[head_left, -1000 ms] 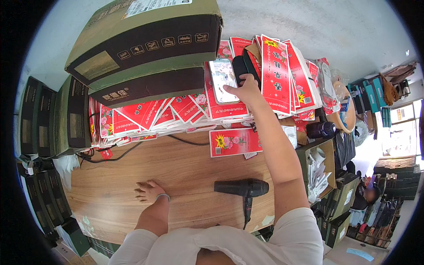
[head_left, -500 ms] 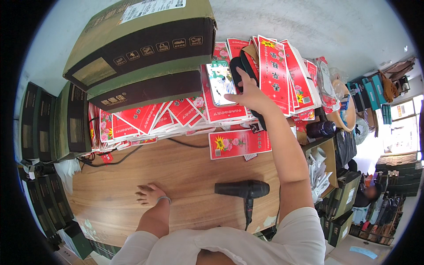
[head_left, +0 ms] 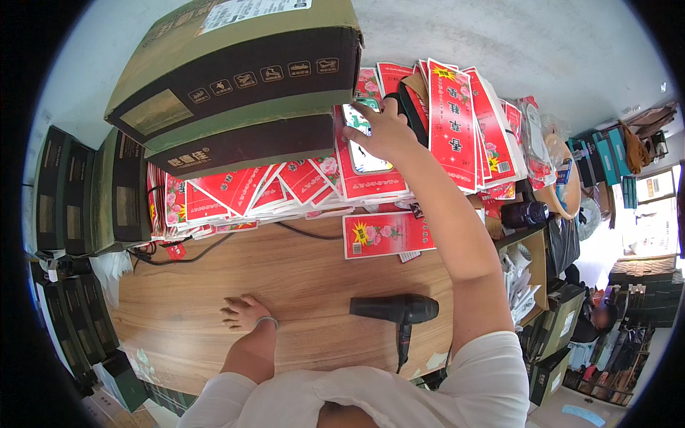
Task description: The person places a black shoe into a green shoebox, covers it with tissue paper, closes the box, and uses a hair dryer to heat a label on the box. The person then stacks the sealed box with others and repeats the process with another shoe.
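My right hand [head_left: 389, 134] reaches out over a lit smartphone [head_left: 369, 161], its fingers spread across the upper part of the screen. Whether the fingertips touch the glass I cannot tell. Beneath the phone are red printed packets [head_left: 374, 187] with pink flowers, and a dark object [head_left: 414, 114] shows just right of my hand. My left hand [head_left: 244, 314] rests palm down on the wooden table [head_left: 300, 274], fingers apart, holding nothing. A black hair dryer [head_left: 396, 309] lies on the table between my forearms, its handle toward me.
Green and black boxes [head_left: 242, 93] are stacked at the back left, with more boxes [head_left: 68, 192] along the left side. A black cable [head_left: 307, 234] runs by the packets. At the right stand a dark jar [head_left: 524, 214] and a carton [head_left: 540, 264] of crumpled white material. Another person [head_left: 598, 319] is far right.
My right hand has moved from the phone's lower right side up over its upper screen. The whole view has shifted slightly. My left hand stays put on the table.
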Available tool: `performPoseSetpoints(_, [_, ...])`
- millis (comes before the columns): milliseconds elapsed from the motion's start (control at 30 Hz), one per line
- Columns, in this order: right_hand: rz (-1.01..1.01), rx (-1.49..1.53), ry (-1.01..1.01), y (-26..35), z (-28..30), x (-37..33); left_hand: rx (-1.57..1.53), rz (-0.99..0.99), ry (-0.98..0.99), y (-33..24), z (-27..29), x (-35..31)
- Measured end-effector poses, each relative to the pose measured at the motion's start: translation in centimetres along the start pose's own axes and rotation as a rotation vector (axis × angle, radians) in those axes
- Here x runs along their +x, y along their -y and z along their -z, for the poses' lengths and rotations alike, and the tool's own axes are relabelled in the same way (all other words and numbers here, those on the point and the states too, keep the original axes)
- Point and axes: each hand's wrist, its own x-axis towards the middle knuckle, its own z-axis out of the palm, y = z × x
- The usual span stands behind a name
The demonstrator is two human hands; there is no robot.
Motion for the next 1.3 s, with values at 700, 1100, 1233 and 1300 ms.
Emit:
performPoseSetpoints(700, [0.29, 0.431, -0.34, -4.7, -4.4, -7.4, 0.037, -0.012, -0.062, 0.2, -1.5, 0.2])
performPoseSetpoints(1100, [0.157, 0.091, -0.383, -2.9, -4.0, -3.5, 0.018, 0.006, -0.071, 0.1, -1.7, 0.2])
performPoseSetpoints(1233, [0.07, 0.105, -0.278, -2.2, -3.3, -2.7, 0.019, 0.005, -0.079, 0.1, -2.0, 0.3])
performPoseSetpoints(1300, [0.056, 0.103, -0.267, -2.0, -3.0, -2.8, 0.014, 0.005, -0.08, 0.1, -1.8, 0.3])
